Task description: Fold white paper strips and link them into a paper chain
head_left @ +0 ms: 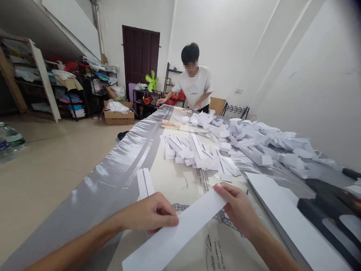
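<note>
A long white paper strip (172,234) slants across the front of the table, held between both hands. My left hand (155,215) pinches its upper edge near the middle, thumb on top. At the strip's upper right end, my right hand (233,203) grips the corner between thumb and fingers. Just beyond my left hand lies a smaller white strip with a dark line (145,182). Farther up the table is a loose pile of white strips (195,150). To the right of my right hand sits a stack of white paper sheets (290,214).
The table's grey cloth (90,194) bears a printed mat. A long heap of folded white paper (257,136) runs along the right, with dark objects (328,213) at the right edge. Another person (196,87) stands at the far end.
</note>
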Demonstrator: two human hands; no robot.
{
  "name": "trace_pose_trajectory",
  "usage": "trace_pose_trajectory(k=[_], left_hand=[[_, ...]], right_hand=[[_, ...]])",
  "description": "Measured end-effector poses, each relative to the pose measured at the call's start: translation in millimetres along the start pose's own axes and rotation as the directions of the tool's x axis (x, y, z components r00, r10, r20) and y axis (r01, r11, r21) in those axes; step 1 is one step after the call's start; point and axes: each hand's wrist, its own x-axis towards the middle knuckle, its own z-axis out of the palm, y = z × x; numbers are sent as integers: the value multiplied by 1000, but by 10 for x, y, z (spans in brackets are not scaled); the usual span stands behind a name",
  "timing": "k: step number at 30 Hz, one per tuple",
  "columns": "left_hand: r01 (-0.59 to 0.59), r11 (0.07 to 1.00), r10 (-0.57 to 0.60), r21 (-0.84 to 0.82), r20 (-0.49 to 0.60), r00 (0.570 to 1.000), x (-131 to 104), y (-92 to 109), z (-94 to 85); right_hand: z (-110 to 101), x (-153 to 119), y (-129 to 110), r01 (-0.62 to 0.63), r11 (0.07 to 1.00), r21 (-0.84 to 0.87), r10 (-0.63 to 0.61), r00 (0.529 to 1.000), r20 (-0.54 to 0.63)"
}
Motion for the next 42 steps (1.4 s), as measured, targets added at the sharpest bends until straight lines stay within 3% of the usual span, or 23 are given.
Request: trace_pose_trajectory(k=[3,7,10,12,14,16,18,22,26,36,39,42], left_hand=[[-44,999,44,-1,-113,993,17,17,70],[-116,989,137,96,-247,959,52,47,243],[-158,973,195,170,-226,954,76,23,346],[-160,948,228,274,-237,945,88,-25,359],[-151,895,296,420,-304,905,103,-91,337],[-145,814,389,562,-343,855,121,-163,304],[-140,730,452,669,-319,833,137,-228,283],[-135,604,459,786,-205,864,147,-302,291],[-145,568,448,810,-156,880,144,-325,282],[-96,407,435,908,-101,895,162,-312,308],[-85,423,433,902,-118,894,152,-306,333],[-86,495,407,864,-144,902,136,-299,308]], right_hand=[[45,-8,-9,33,996,79,-33,999,3],[199,-82,-26,-51,998,28,48,995,82],[246,-111,-20,-74,997,-22,75,995,66],[208,-95,5,-66,989,-133,71,997,31],[147,-64,53,-15,958,-285,27,999,38],[108,-41,117,68,900,-431,-28,995,99],[118,-38,185,140,827,-545,-57,984,167],[236,-64,274,255,700,-667,-110,961,252],[305,-65,289,327,653,-683,-175,943,283],[385,-211,168,149,593,-791,-65,988,137],[404,-242,154,168,572,-803,-72,985,154],[415,-255,188,228,524,-821,-109,974,200]])
